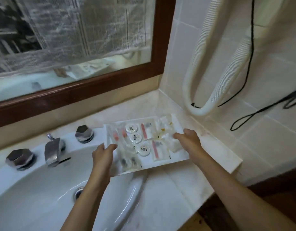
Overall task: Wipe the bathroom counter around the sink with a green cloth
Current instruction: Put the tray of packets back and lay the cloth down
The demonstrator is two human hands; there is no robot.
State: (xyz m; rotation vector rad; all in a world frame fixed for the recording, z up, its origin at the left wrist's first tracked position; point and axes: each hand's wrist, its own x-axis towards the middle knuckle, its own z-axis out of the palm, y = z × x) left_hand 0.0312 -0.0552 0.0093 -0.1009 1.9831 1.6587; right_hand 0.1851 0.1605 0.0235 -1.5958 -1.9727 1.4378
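Note:
A white tray [162, 164] filled with packaged toiletries and round white soaps hangs over the cream counter [174, 185] and the right rim of the white sink [43, 189]. My left hand [102, 154] grips the tray's left edge. My right hand [189, 140] holds its right edge, thumb on top. No green cloth is in view.
A chrome tap [53, 151] and two faceted chrome knobs [19, 158] [84, 133] stand behind the basin. A wood-framed mirror [77, 80] runs along the back. On the tiled right wall hang a white ribbed hose [209, 104] and black cords [250, 114].

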